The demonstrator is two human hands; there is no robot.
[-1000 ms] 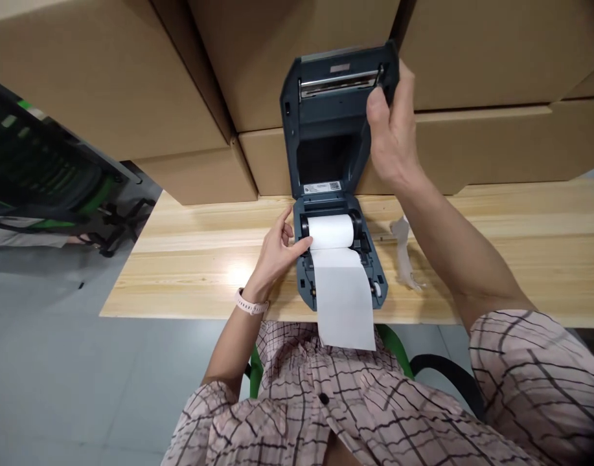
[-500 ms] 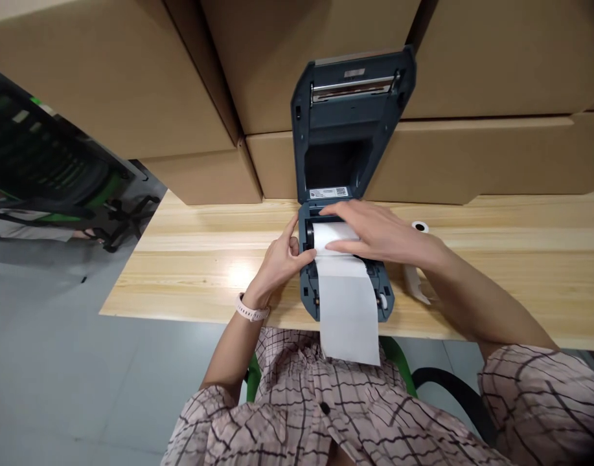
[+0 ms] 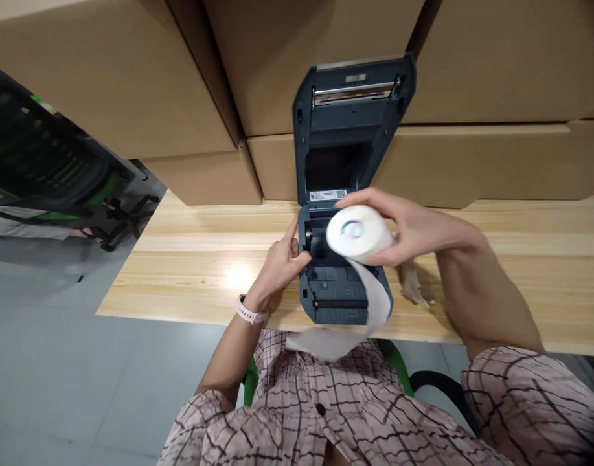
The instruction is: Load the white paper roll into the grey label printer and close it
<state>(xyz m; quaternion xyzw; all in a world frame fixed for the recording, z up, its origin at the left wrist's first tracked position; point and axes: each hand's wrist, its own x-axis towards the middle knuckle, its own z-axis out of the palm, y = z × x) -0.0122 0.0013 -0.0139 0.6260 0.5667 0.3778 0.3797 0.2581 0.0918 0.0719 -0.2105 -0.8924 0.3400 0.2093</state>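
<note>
A dark blue-grey label printer (image 3: 342,275) sits with its lid (image 3: 342,126) raised. My right hand (image 3: 408,226) is closed around a white label paper roll (image 3: 355,233), tilted so its hollow core shows, over the right part of the printer's roll bay. From it a loose paper strip (image 3: 378,301) curls down past the front of the printer toward my lap. My left hand (image 3: 280,262) grips the printer's left edge, thumb on the rim and index finger along the side. The black roller (image 3: 340,303) shows at the front of the base.
Behind the printer, large cardboard boxes (image 3: 306,158) stand along the back of the wooden table (image 3: 190,259). A torn paper strip (image 3: 413,285) lies to the right, partly hidden by my right arm. An office chair (image 3: 48,155) is on the floor at far left.
My right hand has taken the paper roll up out of the printer's bay and turned it on end. The strip has swung off the base. My left hand stays on the printer.
</note>
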